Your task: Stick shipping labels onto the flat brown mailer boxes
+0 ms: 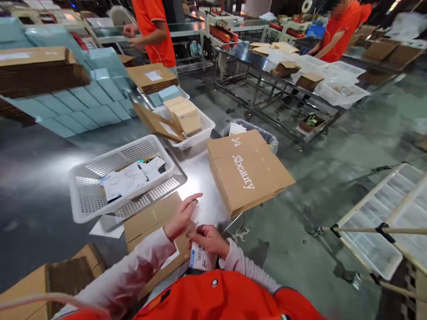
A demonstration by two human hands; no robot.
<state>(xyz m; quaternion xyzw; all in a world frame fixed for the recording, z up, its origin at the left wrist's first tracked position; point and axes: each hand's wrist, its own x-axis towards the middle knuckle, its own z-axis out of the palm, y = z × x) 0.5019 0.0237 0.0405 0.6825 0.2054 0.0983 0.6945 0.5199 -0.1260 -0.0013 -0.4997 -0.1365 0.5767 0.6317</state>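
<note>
My left hand (182, 218) is in the lower middle, index finger stretched out and the other fingers curled around a small, blurred, clear film-like piece (193, 223). Just right of it, my right hand (211, 240) is closed, its thumb and fingers pinched together. Below the right fingers shows a white-and-blue barcode-labelled packet (202, 258), partly hidden by the hand. Under both forearms lies a flat brown cardboard carton (153, 218) with a white label partly covered. To the right, a stack of flat cartons printed "beauty" (250, 169) sits on the table edge.
A white perforated basket (78, 195) with papers and a pen stands left. Behind it, another white basket (208, 126) holds small cartons. Pale blue boxes (100, 115) are piled at the back left. A rack with clear bins (370, 240) stands right. Two people in orange work beyond.
</note>
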